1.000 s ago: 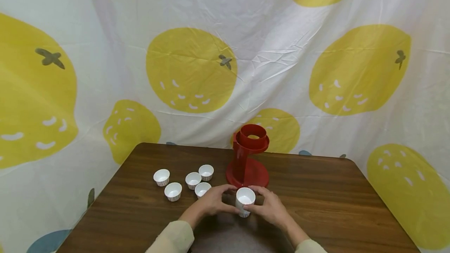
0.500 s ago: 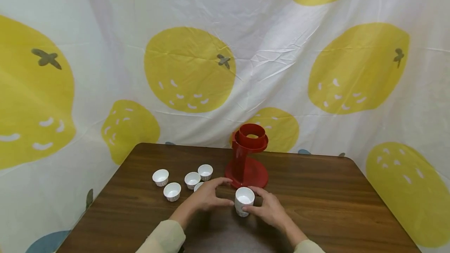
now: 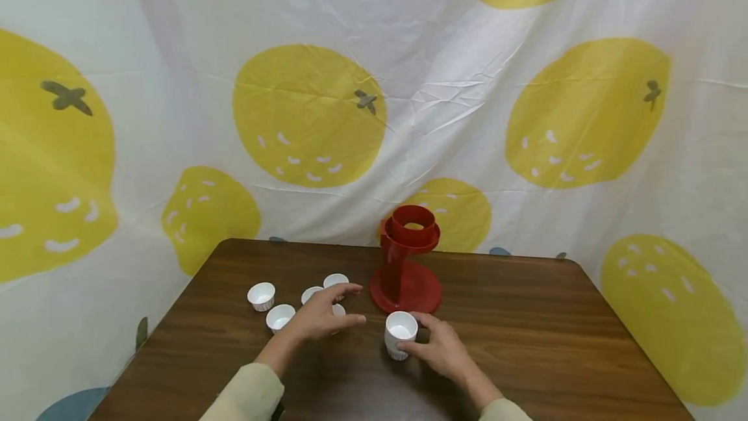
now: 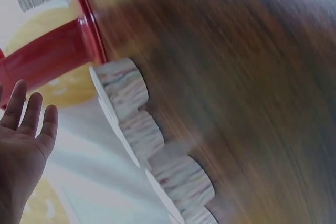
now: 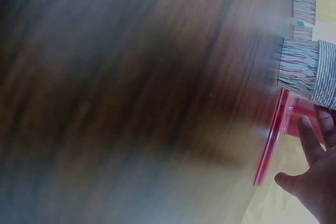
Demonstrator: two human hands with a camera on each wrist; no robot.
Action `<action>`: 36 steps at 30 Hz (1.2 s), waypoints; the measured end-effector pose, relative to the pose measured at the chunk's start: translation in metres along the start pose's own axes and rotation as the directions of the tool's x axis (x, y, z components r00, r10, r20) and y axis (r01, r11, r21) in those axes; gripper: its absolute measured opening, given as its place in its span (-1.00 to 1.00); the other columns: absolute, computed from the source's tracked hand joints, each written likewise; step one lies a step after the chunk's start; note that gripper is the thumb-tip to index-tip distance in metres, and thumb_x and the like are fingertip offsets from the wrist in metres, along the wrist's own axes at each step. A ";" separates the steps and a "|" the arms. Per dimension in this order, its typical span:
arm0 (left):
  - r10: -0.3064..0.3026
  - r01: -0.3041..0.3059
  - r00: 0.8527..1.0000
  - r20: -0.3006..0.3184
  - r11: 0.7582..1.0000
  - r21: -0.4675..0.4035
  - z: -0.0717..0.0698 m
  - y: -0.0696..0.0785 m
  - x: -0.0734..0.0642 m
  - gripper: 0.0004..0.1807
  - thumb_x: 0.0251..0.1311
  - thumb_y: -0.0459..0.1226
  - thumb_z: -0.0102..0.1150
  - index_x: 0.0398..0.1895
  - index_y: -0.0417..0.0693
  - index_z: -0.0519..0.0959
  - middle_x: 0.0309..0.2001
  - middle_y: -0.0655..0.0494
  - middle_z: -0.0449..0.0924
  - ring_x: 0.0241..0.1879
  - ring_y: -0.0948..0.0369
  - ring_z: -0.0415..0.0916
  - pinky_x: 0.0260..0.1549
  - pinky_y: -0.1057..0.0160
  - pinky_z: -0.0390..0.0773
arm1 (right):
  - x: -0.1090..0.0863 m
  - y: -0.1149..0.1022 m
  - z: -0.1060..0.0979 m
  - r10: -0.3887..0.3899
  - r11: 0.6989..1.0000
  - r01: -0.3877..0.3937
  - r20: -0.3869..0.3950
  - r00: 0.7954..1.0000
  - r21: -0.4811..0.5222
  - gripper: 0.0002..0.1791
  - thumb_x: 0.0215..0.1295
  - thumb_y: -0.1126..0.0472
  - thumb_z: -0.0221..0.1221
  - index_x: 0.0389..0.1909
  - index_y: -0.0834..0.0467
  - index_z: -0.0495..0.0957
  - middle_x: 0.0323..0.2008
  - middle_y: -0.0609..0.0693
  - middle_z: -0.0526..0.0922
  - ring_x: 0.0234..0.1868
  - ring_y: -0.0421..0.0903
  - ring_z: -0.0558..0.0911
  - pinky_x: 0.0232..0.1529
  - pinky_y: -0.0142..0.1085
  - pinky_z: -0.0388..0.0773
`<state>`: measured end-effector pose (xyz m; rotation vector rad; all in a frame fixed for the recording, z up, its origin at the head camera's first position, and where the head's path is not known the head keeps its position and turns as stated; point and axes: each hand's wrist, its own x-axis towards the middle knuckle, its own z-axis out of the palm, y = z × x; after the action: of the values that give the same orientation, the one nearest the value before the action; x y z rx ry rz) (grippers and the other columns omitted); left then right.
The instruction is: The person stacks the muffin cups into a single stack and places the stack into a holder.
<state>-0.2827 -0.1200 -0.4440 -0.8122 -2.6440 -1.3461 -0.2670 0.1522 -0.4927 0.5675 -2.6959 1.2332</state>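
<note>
A stack of nested white paper baking cups (image 3: 395, 341) stands upright on the table, with printed sides and fine rims showing in the right wrist view (image 5: 300, 67). My right hand (image 3: 445, 348) holds it from the right, thumb in front and a finger behind. Off to the left, my left hand (image 3: 318, 316) has its fingers extended and holds nothing. It hovers by several single baking cups (image 3: 261, 296), partly covering some of them in the head view. Their wavy-patterned sides (image 4: 181, 182) show in the left wrist view.
Just behind the stack stands a red plastic stand (image 3: 395, 271) with a round base and a ring-shaped top. The brown wooden table (image 3: 526, 323) backs onto a white cloth with a lemon print (image 3: 444, 83).
My left hand has let go of the stack and moved left, toward the single baking cups. My right hand still holds the stack, which stays about where it was.
</note>
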 end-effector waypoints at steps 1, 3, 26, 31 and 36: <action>-0.010 0.010 1.000 -0.011 1.000 0.000 -0.003 0.000 -0.001 -0.40 -0.04 0.03 0.28 0.09 0.04 0.44 0.03 0.06 0.51 0.05 0.07 0.41 0.04 -0.01 0.34 | 0.000 0.000 0.000 -0.006 1.000 0.006 -0.005 1.000 -0.013 -0.32 -0.17 -0.23 0.32 0.02 -0.02 0.49 -0.10 -0.21 0.58 -0.01 -0.15 0.50 0.03 -0.05 0.36; -0.033 0.033 0.999 -0.029 0.999 -0.009 -0.007 -0.001 -0.003 -0.44 -0.03 0.02 0.27 0.08 0.08 0.45 0.03 0.08 0.51 0.04 0.06 0.42 0.03 -0.03 0.34 | 0.000 0.001 0.001 -0.007 0.999 0.006 -0.010 1.000 -0.033 -0.31 -0.17 -0.26 0.31 0.02 -0.04 0.49 -0.09 -0.21 0.57 -0.02 -0.13 0.50 0.02 -0.04 0.34; -0.166 0.174 0.971 -0.174 0.984 0.033 -0.069 -0.035 -0.031 -0.43 0.04 0.06 0.20 0.12 0.05 0.42 0.10 0.05 0.46 0.14 0.00 0.33 0.06 -0.06 0.29 | -0.002 0.001 0.001 0.035 0.999 -0.035 0.020 0.999 0.006 -0.28 -0.18 -0.24 0.33 0.04 0.01 0.46 -0.09 -0.15 0.57 0.00 -0.11 0.49 0.02 -0.04 0.36; -0.195 0.211 0.959 -0.208 0.976 0.057 -0.084 -0.046 -0.039 -0.38 0.05 0.07 0.18 0.14 -0.03 0.40 0.11 0.02 0.44 0.15 -0.02 0.31 0.07 -0.06 0.30 | -0.001 0.002 0.001 0.042 0.999 -0.043 0.026 0.999 0.012 -0.28 -0.19 -0.25 0.33 0.04 0.00 0.45 -0.09 -0.15 0.57 0.00 -0.11 0.49 0.02 -0.03 0.36; -0.225 0.249 0.943 -0.246 0.966 0.070 -0.099 -0.058 -0.050 -0.37 0.09 0.03 0.17 0.17 -0.10 0.36 0.12 -0.09 0.42 0.13 -0.07 0.32 0.04 -0.08 0.32 | -0.001 0.002 0.002 0.034 0.999 -0.035 0.024 0.999 0.029 -0.28 -0.18 -0.24 0.33 0.04 0.00 0.45 -0.09 -0.16 0.57 0.00 -0.11 0.49 0.03 -0.03 0.35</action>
<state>-0.2852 -0.2449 -0.4395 -0.3048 -2.6552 -1.2534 -0.2668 0.1523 -0.4956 0.5449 -2.7219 1.2853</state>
